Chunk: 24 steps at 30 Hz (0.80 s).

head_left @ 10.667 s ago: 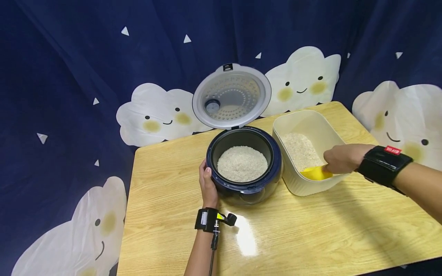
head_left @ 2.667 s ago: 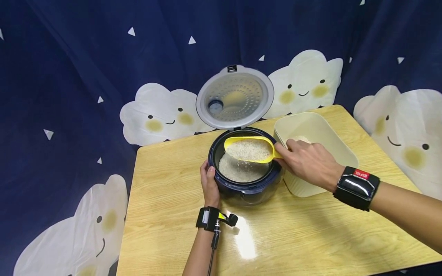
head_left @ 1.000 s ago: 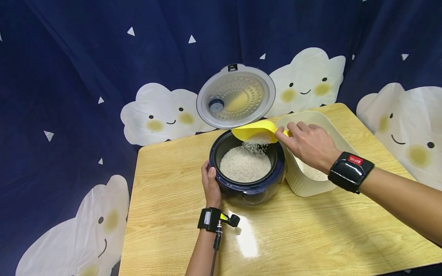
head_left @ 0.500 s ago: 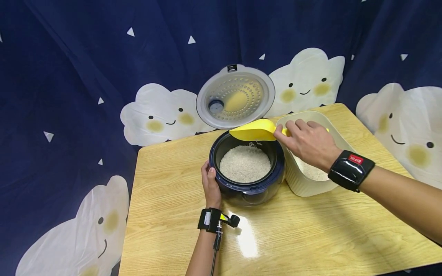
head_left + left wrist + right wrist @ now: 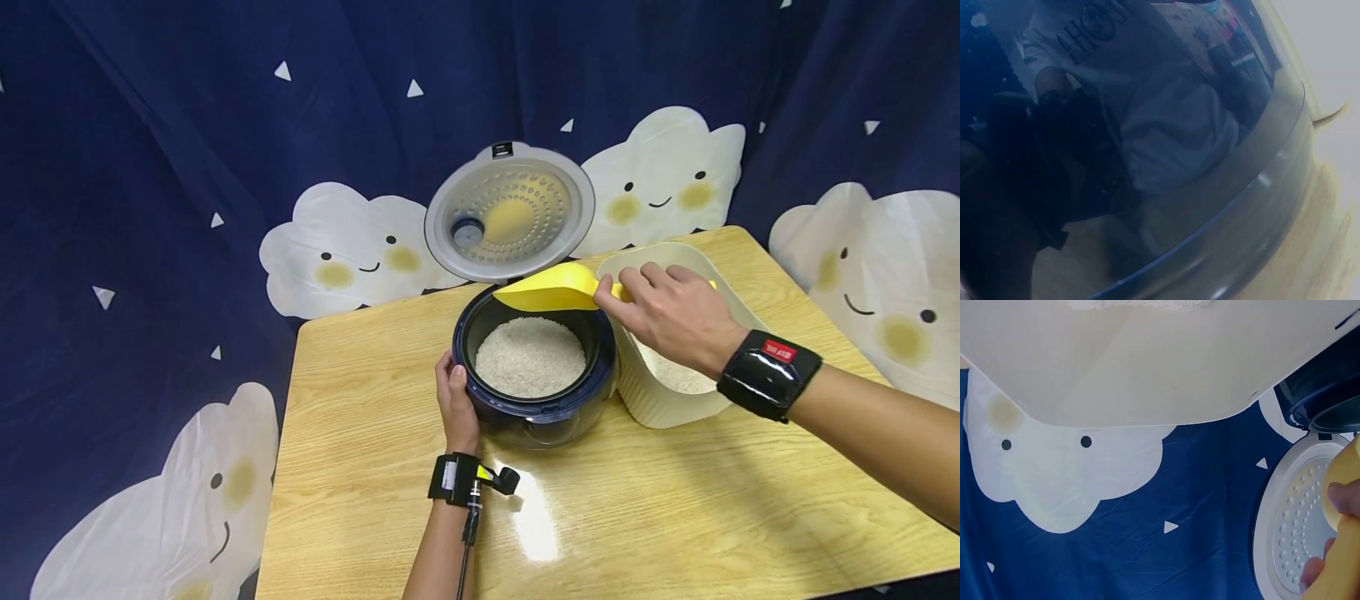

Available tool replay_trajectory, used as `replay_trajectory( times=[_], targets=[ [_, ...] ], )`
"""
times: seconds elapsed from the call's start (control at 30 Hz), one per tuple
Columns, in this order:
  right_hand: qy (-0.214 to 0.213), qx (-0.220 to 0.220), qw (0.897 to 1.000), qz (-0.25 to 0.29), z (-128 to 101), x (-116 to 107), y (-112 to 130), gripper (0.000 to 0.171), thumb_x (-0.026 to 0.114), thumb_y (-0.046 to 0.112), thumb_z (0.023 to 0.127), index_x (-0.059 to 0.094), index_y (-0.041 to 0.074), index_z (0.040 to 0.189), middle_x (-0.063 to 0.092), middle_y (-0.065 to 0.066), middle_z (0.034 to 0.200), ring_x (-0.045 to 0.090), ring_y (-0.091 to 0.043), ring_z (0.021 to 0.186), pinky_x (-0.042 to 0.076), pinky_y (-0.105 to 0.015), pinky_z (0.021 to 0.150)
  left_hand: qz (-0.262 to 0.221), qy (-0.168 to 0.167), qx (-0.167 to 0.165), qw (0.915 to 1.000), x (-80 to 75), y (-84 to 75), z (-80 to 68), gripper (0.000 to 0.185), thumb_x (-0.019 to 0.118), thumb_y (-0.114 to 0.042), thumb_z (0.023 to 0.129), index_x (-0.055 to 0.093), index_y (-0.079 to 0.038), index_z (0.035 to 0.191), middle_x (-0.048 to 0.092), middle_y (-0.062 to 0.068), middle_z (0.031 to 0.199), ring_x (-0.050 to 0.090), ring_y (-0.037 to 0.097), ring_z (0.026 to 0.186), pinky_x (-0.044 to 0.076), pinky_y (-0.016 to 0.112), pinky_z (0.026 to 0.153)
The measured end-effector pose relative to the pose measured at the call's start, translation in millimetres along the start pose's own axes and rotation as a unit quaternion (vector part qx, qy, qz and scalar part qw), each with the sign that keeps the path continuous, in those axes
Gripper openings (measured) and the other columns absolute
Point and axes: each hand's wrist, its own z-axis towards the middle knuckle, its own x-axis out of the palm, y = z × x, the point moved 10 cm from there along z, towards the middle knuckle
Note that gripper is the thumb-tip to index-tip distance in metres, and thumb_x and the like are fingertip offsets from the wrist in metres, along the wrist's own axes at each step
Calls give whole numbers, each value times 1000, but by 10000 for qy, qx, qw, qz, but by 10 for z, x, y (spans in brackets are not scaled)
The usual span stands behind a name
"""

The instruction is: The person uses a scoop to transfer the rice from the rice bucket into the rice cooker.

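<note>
A dark blue rice cooker stands on the table with its lid raised and white rice in its inner pot. Above the pot's back right rim, my right hand grips a yellow scoop by its handle. The scoop is tipped over, its rounded back upward, and no grains are seen falling. My left hand rests against the cooker's left side, thumb near the rim. In the left wrist view the cooker's glossy wall fills most of the picture. The right wrist view shows the scoop held near the lid.
Right of the cooker and close beside it, a cream rice bin holds more rice, partly hidden under my right hand. The wooden table ends at a blue curtain with cloud prints.
Earlier the scoop was down in the bin, then came over the pot full of rice. It turned over and rice poured out; the falling grains have stopped. My left hand stays on the cooker.
</note>
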Motion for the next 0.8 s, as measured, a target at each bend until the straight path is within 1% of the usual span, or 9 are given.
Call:
replay_trajectory(
  times=[0.13,0.2,0.27,0.33,0.4,0.47,0.6,0.73,0.8],
  targets=[
    [-57,-20,10000,-10,0,-18,15,24,33,8,105,54,4,117,51,-11,80,51,-25,60,40,-31,49,24,0,-17,10000,-3,-2,-5,58,45,-38,94,49,-13,146,57,6,142,51,15,127,39,23,110],
    [-26,-20,10000,15,-5,-11,22,24,35,8,105,54,4,118,52,-11,80,51,-25,61,40,-31,49,79,3,-41,10000,-5,5,0,58,45,-38,94,49,-14,146,56,7,143,51,16,127,38,23,110],
    [61,2,9999,115,-20,11,25,21,39,8,103,54,4,118,51,-11,80,51,-25,61,42,-31,49,89,7,-46,9999,-5,7,1,58,45,-39,94,49,-14,146,56,7,143,51,16,127,38,23,110],
    [193,58,9994,263,-43,45,17,20,47,6,99,53,4,118,50,-11,80,51,-25,60,43,-32,49,54,3,-41,10000,-3,1,0,59,45,-39,93,49,-14,146,56,7,143,51,17,127,39,23,109],
    [305,146,9986,419,-71,78,-4,24,56,6,94,52,4,117,50,-11,79,50,-25,59,44,-33,48,-21,3,-18,10000,0,-7,-2,59,46,-39,93,49,-13,146,56,8,142,52,17,126,40,23,108],
    [342,255,9974,573,-93,95,-34,28,61,6,90,53,3,116,50,-11,78,49,-25,58,45,-34,48,-79,0,3,10000,-1,-13,-3,59,46,-38,93,49,-12,146,57,7,142,53,18,125,41,22,107],
    [314,544,9945,843,-123,95,-110,29,68,12,88,55,5,113,50,-9,75,50,-25,57,42,-35,46,-130,-9,32,9999,-8,-7,4,59,47,-37,92,50,-12,145,58,5,140,54,19,125,42,22,106],
    [396,1008,9877,1131,-163,115,-219,31,77,22,86,55,9,104,47,-5,70,48,-21,53,37,-33,42,-106,-20,83,9999,-10,-7,7,58,46,-36,93,50,-11,145,58,5,139,54,18,125,41,21,107],
    [441,1235,9840,1208,-195,126,-276,31,77,26,86,54,10,99,45,-3,68,45,-19,50,36,-32,41,-89,-16,91,9999,-6,-13,5,58,46,-35,93,50,-10,145,58,6,139,53,17,125,41,21,107]
  ],
)
